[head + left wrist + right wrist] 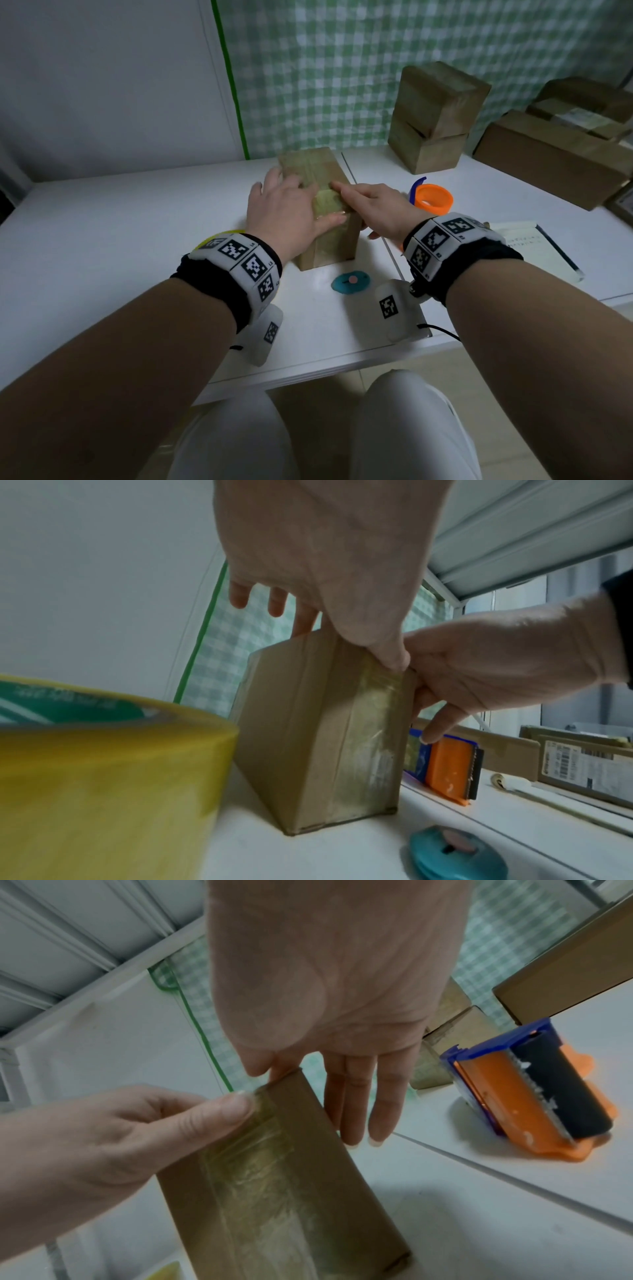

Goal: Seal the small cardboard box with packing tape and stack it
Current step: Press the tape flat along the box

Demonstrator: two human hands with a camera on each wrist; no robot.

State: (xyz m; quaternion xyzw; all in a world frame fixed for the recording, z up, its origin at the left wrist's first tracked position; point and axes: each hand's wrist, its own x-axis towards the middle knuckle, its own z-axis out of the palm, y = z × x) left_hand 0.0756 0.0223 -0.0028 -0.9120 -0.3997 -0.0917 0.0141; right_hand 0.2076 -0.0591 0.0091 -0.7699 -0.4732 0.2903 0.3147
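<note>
Box (pixel 322 192) stands on the table (pixel 137 219), mid-front, near the seam between the two table tops. A strip of tape (pixel 260 1172) runs across its top and down the near face, reaching close to the base in the left wrist view.

Step in hand, as I judge it: pressing the tape down — the sealing is close to done, stacking not yet begun.

Left hand (pixel 291 212) lies flat over the top, fingers straight, thumb pressing the tape at the near top edge. Grip released; it presses and grasps nothing.
Right hand (pixel 376 205) also flat: forefinger laid on the top at the tape, the other fingers straight down the right side of the box. Grip released as well, nothing held.

Tape on the near face looks wrinkled, with pale patches — possibly trapped air; cannot tell how well it holds.

Around: tape roll (pixel 103 764) at left, orange cutter (pixel 433 198) just right of the box, teal disc (pixel 351 281) in front.

Next move, by judgement: finish smoothing the strip toward the base, then take the box by its sides with both hands and set it on the stack (pixel 435 116) at right rear. That stack is two boxes high, the upper one slightly askew, so placement needs to be square and gentle.
</note>
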